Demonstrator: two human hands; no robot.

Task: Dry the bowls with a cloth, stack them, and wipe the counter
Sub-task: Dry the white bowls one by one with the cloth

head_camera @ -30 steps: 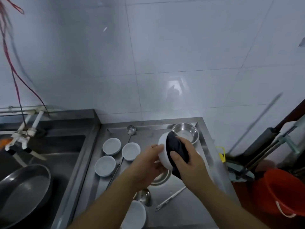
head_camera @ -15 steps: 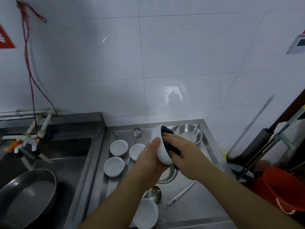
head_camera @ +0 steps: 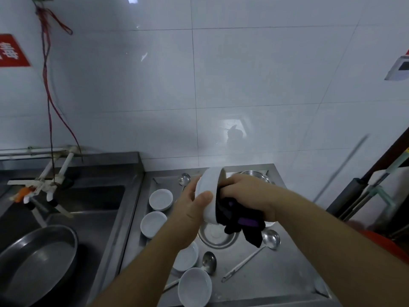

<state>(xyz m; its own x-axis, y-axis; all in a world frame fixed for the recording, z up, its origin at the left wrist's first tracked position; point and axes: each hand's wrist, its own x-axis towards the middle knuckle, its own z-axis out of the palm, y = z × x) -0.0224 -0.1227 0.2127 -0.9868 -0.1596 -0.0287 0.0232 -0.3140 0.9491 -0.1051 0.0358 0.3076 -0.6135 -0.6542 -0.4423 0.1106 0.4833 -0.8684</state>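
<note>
My left hand (head_camera: 192,209) grips a white bowl (head_camera: 210,191) from outside, holding it on its side above the steel counter (head_camera: 276,282). My right hand (head_camera: 247,193) holds a dark cloth (head_camera: 234,220) pushed into the bowl's mouth; the cloth's loose end hangs below. Several more white bowls stand on the counter: two at the left (head_camera: 161,199) (head_camera: 153,223), one partly under my left forearm (head_camera: 188,255), one at the front (head_camera: 194,286).
A shallow steel dish (head_camera: 215,237) lies under the held bowl and a steel bowl (head_camera: 256,175) at the back right. Ladles (head_camera: 269,239) (head_camera: 209,261) (head_camera: 184,179) lie on the counter. A sink with a large steel pan (head_camera: 37,260) and taps (head_camera: 44,185) is left. A red bucket (head_camera: 385,240) stands right.
The bowl has turned from facing me to lying sideways with its mouth to the right. My right hand has pushed the cloth deeper inside. The camera view has tilted upward.
</note>
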